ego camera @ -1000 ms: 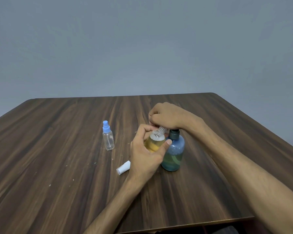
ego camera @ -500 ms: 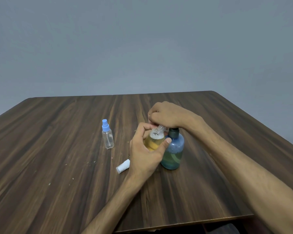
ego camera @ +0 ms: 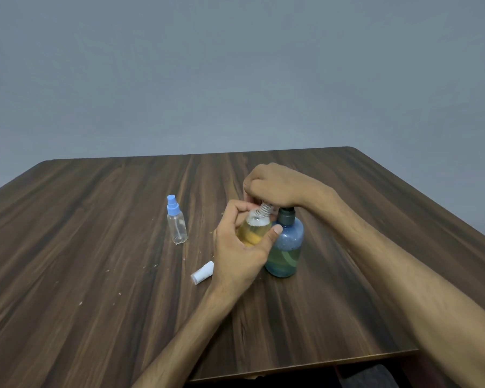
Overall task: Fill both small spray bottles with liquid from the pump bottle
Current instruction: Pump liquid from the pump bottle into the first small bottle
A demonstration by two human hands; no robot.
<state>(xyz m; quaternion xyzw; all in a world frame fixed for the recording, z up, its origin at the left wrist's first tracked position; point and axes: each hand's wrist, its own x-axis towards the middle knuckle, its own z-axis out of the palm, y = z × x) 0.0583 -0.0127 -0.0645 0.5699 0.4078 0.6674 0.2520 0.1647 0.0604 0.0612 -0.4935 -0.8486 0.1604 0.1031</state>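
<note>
My left hand [ego camera: 240, 256] grips a small uncapped spray bottle [ego camera: 255, 229], mostly full of yellow liquid, tilted with its threaded neck under the pump spout. The blue pump bottle [ego camera: 287, 247] stands just right of it, its liquid level low. My right hand [ego camera: 280, 186] covers the pump head with curled fingers, hiding the head itself. A second small spray bottle [ego camera: 176, 222], clear, holding no liquid and with its blue sprayer cap on, stands upright to the left. A white cap [ego camera: 203, 273] lies on its side beside my left wrist.
The dark wooden table [ego camera: 95, 261] carries small crumbs near the cap. Its near edge runs across the bottom right, with a dark object [ego camera: 370, 375] below it. A plain grey wall is behind.
Both hands and the bottles stay in the same arrangement; only the view has shifted slightly.
</note>
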